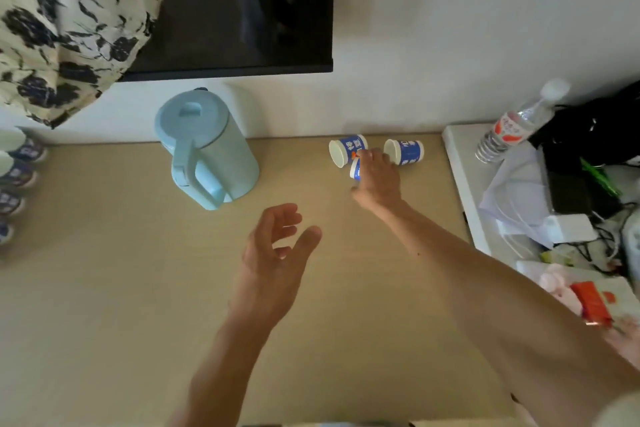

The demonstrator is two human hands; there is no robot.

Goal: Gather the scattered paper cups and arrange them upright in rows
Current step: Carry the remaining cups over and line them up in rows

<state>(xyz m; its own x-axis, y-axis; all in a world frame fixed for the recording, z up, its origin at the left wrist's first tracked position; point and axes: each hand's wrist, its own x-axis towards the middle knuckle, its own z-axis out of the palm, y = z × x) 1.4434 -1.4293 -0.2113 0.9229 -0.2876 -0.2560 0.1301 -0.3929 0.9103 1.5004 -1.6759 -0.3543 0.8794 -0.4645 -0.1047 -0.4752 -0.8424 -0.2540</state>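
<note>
Paper cups lay tipped right of the pale blue plastic kettle (pixel 207 152).

On the smooth tan wooden tabletop (pixel 104 288), the left hand (pixel 273 263) hovered open and empty below the kettle; farther right, the right hand (pixel 377 177) curled over one blue-and-white paper cup (pixel 356 170), between two tipped cups (pixel 346 150).

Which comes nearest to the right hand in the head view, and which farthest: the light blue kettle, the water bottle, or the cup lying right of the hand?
From the right hand:
1. Cup lying on its side, just right of the fingers, by the wall.
2. Water bottle, further right on the white shelf.
3. Light blue kettle, to the left on the table.
</note>
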